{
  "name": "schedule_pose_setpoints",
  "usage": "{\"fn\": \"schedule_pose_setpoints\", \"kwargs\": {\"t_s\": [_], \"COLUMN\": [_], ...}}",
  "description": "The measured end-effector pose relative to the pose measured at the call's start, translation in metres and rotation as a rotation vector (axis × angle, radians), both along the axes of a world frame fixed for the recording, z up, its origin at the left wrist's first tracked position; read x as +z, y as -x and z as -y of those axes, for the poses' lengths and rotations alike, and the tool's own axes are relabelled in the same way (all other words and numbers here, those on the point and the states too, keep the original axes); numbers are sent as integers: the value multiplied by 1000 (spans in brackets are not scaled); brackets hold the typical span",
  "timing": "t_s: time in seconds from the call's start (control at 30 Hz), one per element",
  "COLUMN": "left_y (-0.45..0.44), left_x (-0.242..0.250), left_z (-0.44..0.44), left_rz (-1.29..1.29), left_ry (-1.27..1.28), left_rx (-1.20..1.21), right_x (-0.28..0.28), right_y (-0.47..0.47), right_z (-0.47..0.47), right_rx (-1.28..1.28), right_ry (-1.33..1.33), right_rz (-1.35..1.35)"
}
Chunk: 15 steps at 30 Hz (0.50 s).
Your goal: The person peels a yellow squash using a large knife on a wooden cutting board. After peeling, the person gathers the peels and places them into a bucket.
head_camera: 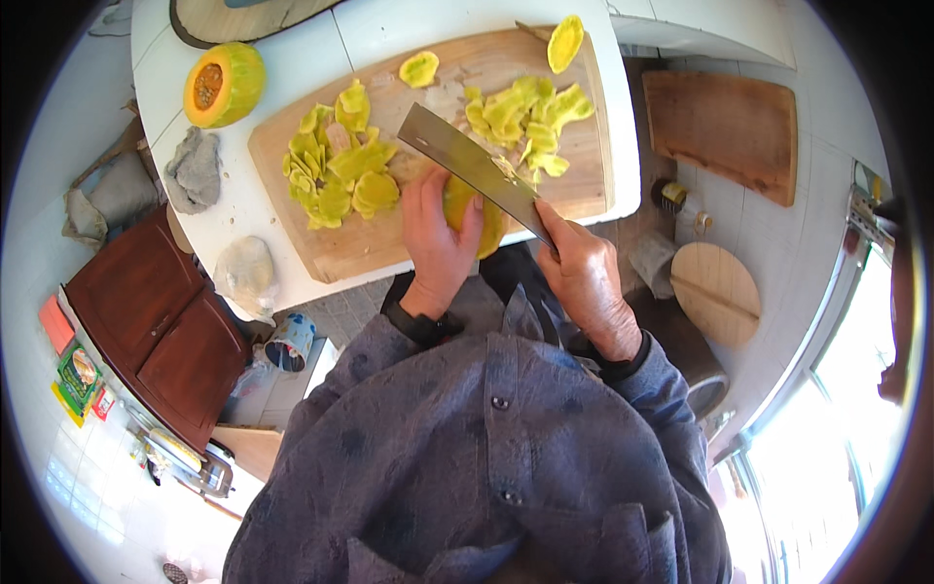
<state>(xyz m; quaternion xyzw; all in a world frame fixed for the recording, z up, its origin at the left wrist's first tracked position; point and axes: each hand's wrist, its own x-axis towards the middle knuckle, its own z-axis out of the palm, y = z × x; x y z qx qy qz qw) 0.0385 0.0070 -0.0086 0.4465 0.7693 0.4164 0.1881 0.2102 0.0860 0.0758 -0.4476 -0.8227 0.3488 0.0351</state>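
Note:
My right hand (582, 274) grips the handle of a cleaver (474, 164), its broad blade slanting up and left over the wooden cutting board (430, 87). Some pale scraps cling to the blade. Under the blade, my left hand (441, 233) holds a yellow-green piece of squash (483, 226) at the board's near edge; the blade hides part of it. Thin squash slices (336, 168) lie heaped on the board's left half. A second heap of slices or peelings (525, 120) lies to the right, and single slices rest near the far edge.
A cut pumpkin (225, 85) with seeds showing stands on the white table (299, 58). Near it lie a grey cloth (194, 170) and a plastic bag (246, 271). A spare board (722, 131) and a round wooden lid (715, 293) are on the right. Below left is a dark red cabinet (146, 292).

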Motion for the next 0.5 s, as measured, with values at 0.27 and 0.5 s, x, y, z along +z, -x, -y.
{"fn": "schedule_pose_setpoints", "kwargs": {"t_s": [0.27,0.5], "left_y": [-1,-9], "left_x": [-31,-36], "left_z": [24,15], "left_rz": [22,738], "left_ry": [147,-123], "left_rx": [-92,141], "right_x": [28,30], "right_y": [-14,-19], "right_z": [14,14], "right_rx": [117,256], "right_ry": [81,-73], "right_rz": [130,157]}}
